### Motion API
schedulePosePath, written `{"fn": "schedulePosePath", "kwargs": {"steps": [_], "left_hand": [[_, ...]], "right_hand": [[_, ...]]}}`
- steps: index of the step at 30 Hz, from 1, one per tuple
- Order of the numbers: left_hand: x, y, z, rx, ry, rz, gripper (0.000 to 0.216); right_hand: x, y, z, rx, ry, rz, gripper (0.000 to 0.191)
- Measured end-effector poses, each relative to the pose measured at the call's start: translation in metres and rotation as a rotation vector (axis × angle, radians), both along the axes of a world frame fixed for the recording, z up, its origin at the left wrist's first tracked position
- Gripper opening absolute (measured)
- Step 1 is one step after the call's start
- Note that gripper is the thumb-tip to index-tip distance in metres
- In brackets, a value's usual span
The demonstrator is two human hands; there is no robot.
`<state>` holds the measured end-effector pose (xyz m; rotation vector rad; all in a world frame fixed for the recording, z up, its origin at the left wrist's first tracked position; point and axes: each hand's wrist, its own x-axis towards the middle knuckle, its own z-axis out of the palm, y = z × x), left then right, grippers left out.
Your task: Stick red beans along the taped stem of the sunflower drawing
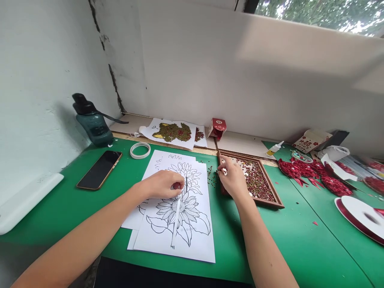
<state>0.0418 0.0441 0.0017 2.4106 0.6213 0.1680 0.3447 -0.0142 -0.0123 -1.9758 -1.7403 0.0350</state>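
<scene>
My left hand (164, 184) is closed over the upper part of a printed sunflower drawing (199, 246). Its fingertips pinch near the top end of a narrow white strip (177, 218), apparently tape, which runs down along the stem. Over the left edge of a brown wooden tray (277, 205) is my right hand (233, 176), fingers curled together; whatever they hold is too small or hidden to make out. Red and green beans (261, 182) cover most of the tray, with pale patches showing at its left. A few loose beans (211, 176) lie between paper and tray.
Left of the sheets are a tape roll (140, 151), a phone (100, 170), a dark bottle (94, 124) and a white case (28, 202). Behind lie a bean picture (172, 133) and a red box (217, 128). At right are a glue bottle (274, 149), red ornaments (304, 170) and a ribbon spool (360, 214).
</scene>
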Motion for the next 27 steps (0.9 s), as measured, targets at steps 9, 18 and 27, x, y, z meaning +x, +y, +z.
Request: {"fn": "schedulePosePath", "kwargs": {"steps": [9, 18, 27], "left_hand": [[0.001, -0.002, 0.003, -0.006, 0.016, 0.018, 0.008], [0.002, -0.003, 0.004, 0.011, 0.021, 0.034, 0.011], [0.003, -0.003, 0.004, 0.011, 0.018, 0.038, 0.013]], "right_hand": [[-0.004, 0.0, 0.0, -0.059, -0.061, 0.002, 0.062], [-0.009, 0.002, -0.005, -0.087, -0.11, 0.008, 0.064], [-0.013, 0.002, -0.004, -0.011, -0.088, 0.043, 0.062]]}}
